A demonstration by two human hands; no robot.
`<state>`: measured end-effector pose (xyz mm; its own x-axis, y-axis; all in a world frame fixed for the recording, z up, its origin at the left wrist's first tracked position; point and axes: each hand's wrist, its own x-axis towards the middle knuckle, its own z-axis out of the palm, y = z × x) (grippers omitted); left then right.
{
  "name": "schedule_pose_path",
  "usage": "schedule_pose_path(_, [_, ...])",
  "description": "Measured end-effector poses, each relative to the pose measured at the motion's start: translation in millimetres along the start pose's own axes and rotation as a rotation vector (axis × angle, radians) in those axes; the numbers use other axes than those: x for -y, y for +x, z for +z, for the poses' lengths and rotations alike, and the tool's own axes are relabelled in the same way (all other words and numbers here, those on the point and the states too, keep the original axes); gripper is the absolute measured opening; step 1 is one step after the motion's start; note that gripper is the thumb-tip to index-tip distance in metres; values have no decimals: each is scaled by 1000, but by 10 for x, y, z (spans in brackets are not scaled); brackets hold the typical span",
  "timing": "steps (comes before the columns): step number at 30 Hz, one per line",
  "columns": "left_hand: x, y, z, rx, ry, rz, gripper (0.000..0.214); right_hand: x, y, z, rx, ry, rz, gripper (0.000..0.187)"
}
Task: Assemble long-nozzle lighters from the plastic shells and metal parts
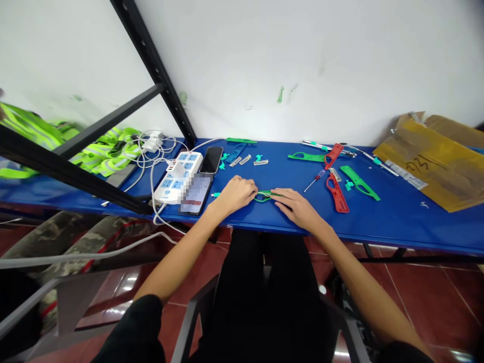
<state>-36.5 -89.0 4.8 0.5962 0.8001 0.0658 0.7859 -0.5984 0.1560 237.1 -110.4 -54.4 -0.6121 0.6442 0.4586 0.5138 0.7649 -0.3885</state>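
Note:
A green plastic handle shell (pixel 261 197), which looks like half of a long lighter's casing, lies on the blue tabletop between my hands. My left hand (pixel 239 193) is closed with curled fingers at the shell's left end. My right hand (pixel 295 205) grips its right end, fingers stretched across the top and thumb hidden. Thin pale strands or small parts show inside the shell. Left of my left wrist, a small green tip (pixel 215 194) pokes out. Beyond my hands lie clear small tanks (pixel 245 160), a blue shell (pixel 236 153) and small green pieces (pixel 259 158).
To the right are red shells (pixel 336 192), green shells (pixel 359 182), a screwdriver (pixel 314 180) and metal rods (pixel 381 164). A yellow-taped carton (pixel 434 161) stands far right. Left are phones (pixel 211 160), a power strip (pixel 177 179), cables and a black shelf post (pixel 151 55).

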Motion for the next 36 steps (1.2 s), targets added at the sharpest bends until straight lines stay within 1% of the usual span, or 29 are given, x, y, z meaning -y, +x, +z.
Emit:
schedule_pose_path(2, [11,17,-9,11,-42,-14,26,-7,-6,-2,3,-4,-3,38])
schedule_pose_path(4, [46,22,-3,-1,-121,-68,25,-10,-10,-12,15,-5,-5,39])
schedule_pose_path(7, [140,36,37,-24,-291,-180,17,3,-10,-34,37,2,3,40])
schedule_pose_path(9, [201,58,74,-7,-427,-239,14,23,-4,-43,43,8,16,41])
schedule_pose_path(11, [231,82,99,18,-516,-285,14,48,3,-46,34,4,32,41])
schedule_pose_path(14, [210,115,95,33,-514,-323,14,79,14,-45,17,-12,40,39])
schedule_pose_path(17, [178,157,49,35,-499,-369,13,98,17,-49,16,-19,43,40])
schedule_pose_path(20, [212,211,-10,80,-511,-433,8,102,8,-48,15,-41,39,41])
schedule_pose_path(22, [251,242,-35,124,-513,-451,11,96,-4,-37,8,-62,27,41])
schedule_pose_path(24, [259,254,-28,129,-508,-464,18,89,-19,-20,-5,-83,20,40])
schedule_pose_path(27, [170,238,43,40,-454,-477,26,88,-41,0,-24,-119,32,38])
schedule_pose_path(29, [84,225,93,-15,-409,-421,27,96,-54,-1,-37,-142,55,35])
schedule_pose_path(31, [49,236,91,-21,-415,-328,25,108,-59,-14,-46,-156,80,33])
schedule_pose_path(32, [70,258,58,-19,-442,-285,25,113,-58,-23,-49,-158,86,33])
schedule_pose_path(34, [204,343,-74,-50,-535,-230,27,117,-51,-39,-51,-155,89,32])
schedule_pose_path(35, [311,409,-166,-120,-588,-228,29,117,-46,-44,-53,-156,89,32])
schedule_pose_path(36, [436,488,-265,-217,-636,-240,31,117,-43,-45,-56,-160,91,32])
